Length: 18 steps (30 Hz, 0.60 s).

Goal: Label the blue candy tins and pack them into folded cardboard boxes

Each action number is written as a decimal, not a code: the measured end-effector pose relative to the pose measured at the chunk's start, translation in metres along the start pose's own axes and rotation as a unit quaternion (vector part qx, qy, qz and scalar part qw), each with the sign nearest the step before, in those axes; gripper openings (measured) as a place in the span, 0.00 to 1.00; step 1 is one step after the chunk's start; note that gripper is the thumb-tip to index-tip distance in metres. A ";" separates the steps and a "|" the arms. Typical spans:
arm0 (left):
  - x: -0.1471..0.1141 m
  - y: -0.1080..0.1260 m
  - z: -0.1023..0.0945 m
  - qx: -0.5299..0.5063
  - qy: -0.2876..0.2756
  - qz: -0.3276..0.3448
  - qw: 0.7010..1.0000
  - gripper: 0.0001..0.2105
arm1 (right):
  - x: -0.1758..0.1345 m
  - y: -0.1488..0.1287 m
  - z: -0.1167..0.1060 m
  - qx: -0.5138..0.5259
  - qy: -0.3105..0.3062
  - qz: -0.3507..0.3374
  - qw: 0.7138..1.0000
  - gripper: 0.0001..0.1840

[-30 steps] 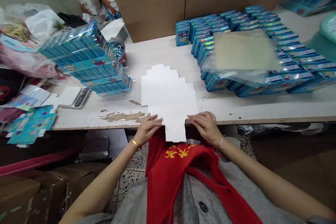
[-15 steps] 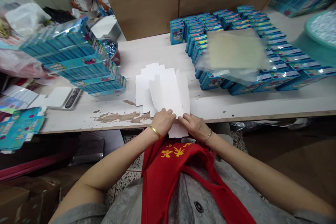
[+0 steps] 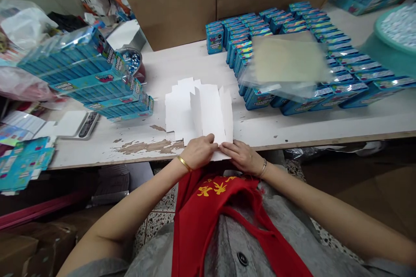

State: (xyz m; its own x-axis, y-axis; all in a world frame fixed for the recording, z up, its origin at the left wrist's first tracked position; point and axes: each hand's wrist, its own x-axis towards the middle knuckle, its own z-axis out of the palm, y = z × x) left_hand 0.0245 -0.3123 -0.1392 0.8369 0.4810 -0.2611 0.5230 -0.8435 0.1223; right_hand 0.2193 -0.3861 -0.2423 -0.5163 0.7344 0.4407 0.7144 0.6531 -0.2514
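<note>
A cut-out carton blank (image 3: 212,108) lies white side up at the table's front edge, its side panels partly folded up along the creases. My left hand (image 3: 199,151) closes on its near end, thumb and fingers pinching at the fold. Close beside it, my right hand (image 3: 242,156) grips the near right corner, fingers bent over the card. Below the fingers the near end flap sticks out past the table edge. The undersides of both hands' grips are hidden.
Filled blue boxes (image 3: 214,39) stand in rows to the right, with plastic sheets (image 3: 289,60) on top. Wrapped box packs (image 3: 97,73) are stacked at left, near a bowl (image 3: 133,62) and a scale (image 3: 76,124). A large cardboard box (image 3: 175,8) stands behind; a green tub (image 3: 378,47) sits far right.
The blank's left panel stands more upright than before. Its near end flap shows less below my hands. Both hands stay at the near end; the whole view has shifted slightly.
</note>
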 end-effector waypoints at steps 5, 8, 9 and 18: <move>-0.001 -0.007 -0.008 -0.049 0.010 0.045 0.998 0.18 | 0.004 -0.006 0.012 0.054 0.081 0.078 0.992 0.25; 0.013 -0.004 -0.004 -0.043 0.021 -0.069 0.997 0.15 | 0.008 -0.011 0.013 0.069 0.145 0.115 0.980 0.29; 0.018 -0.002 -0.004 -0.043 0.022 -0.109 0.993 0.14 | 0.008 -0.013 0.014 0.062 0.157 0.121 0.978 0.30; 0.000 0.004 0.021 -0.157 0.342 -0.158 0.913 0.25 | 0.004 -0.011 0.016 -0.030 0.032 0.103 0.994 0.28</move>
State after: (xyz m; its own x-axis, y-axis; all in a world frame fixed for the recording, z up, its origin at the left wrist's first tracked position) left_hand 0.0228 -0.3208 -0.1590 0.4862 0.8152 0.3149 0.6859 -0.5792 0.4405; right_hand 0.2021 -0.3877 -0.2518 -0.3276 0.8366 0.4390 0.8296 0.4771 -0.2901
